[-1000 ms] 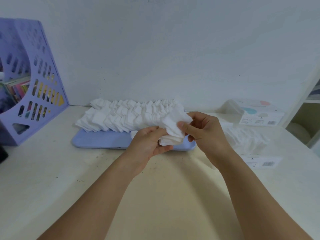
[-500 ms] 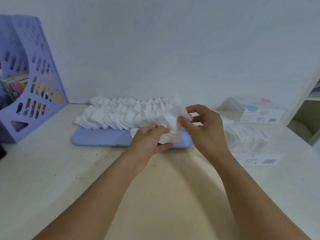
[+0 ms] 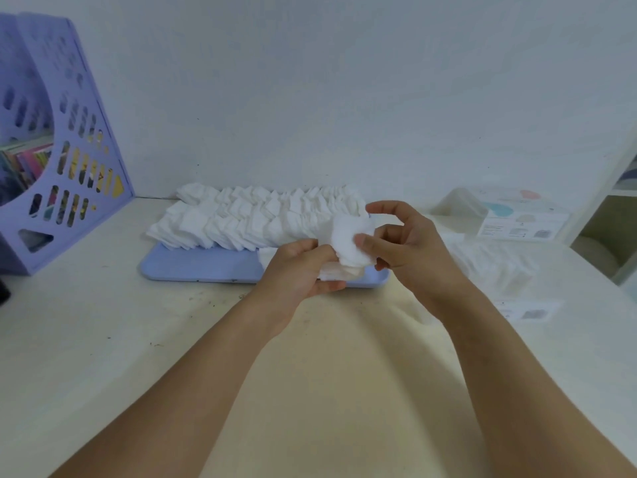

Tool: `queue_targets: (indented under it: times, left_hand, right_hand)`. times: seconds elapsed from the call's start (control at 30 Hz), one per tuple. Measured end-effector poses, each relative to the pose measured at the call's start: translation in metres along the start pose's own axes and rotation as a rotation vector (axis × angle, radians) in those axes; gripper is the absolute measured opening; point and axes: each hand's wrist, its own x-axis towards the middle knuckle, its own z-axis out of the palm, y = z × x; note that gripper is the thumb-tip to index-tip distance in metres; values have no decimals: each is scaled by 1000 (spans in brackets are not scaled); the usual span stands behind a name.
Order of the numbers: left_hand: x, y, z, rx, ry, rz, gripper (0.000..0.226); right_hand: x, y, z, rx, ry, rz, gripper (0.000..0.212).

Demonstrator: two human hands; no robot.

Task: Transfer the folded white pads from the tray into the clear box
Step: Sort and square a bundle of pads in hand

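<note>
Cream tabletop [image 3: 103, 339] nearest, speckled with dark crumbs, both bare forearms reaching across it. Left hand [image 3: 296, 270] curled round a small stack of folded white pads [image 3: 348, 250], gripping its lower edge just above the tray's front rim. Right hand [image 3: 410, 250] pinching the top pad of that stack with thumb and fingertips, index finger arched above, remaining fingers loosely bent. Pale blue tray [image 3: 200, 267] behind the hands, flat on the table; packed along its far side with overlapping rows of more folded pads [image 3: 255, 219], front strip bare. Clear box [image 3: 496, 270] to the right of the tray, just beside the right wrist, holding a layer of white pads already; walls barely distinguishable. Labelled lid or card [image 3: 527, 310] lying in front of it. Further right, a clear package with printed label [image 3: 517, 219] near the wall. Far left, lilac perforated file holder [image 3: 65, 188] holding colourful books.
</note>
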Motion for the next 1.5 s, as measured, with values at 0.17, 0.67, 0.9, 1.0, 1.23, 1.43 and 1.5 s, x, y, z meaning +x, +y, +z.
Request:
queue_targets:
  times: [0.17,0.67,0.9,1.0,1.23,1.43,1.5]
  left_hand:
    - [-3,5,2,-122,-13,-43,28]
    - [-8,2,11,-223,-196,-122,45]
    - [-10,3,11,-81,-232,-63,48]
    - [-4,9,2,-67,-115,27,60]
    - [-6,7,4,-484,82,-11,32]
    - [-11,4,11,-486,5,-47,24]
    - [-13,4,13,-515,-28,-74,21]
  right_hand:
    - [-1,3,12,21,84,-34,38]
    - [-16,-2,50,-11,-8,-60,62]
    - [-12,5,47,-91,-72,-50,46]
    - [-11,0,41,-93,-56,-65,48]
    - [-13,2,51,68,-20,-15,33]
    - [-23,-7,58,-266,78,-127,82]
    - [-25,-8,60,-304,-27,-127,89]
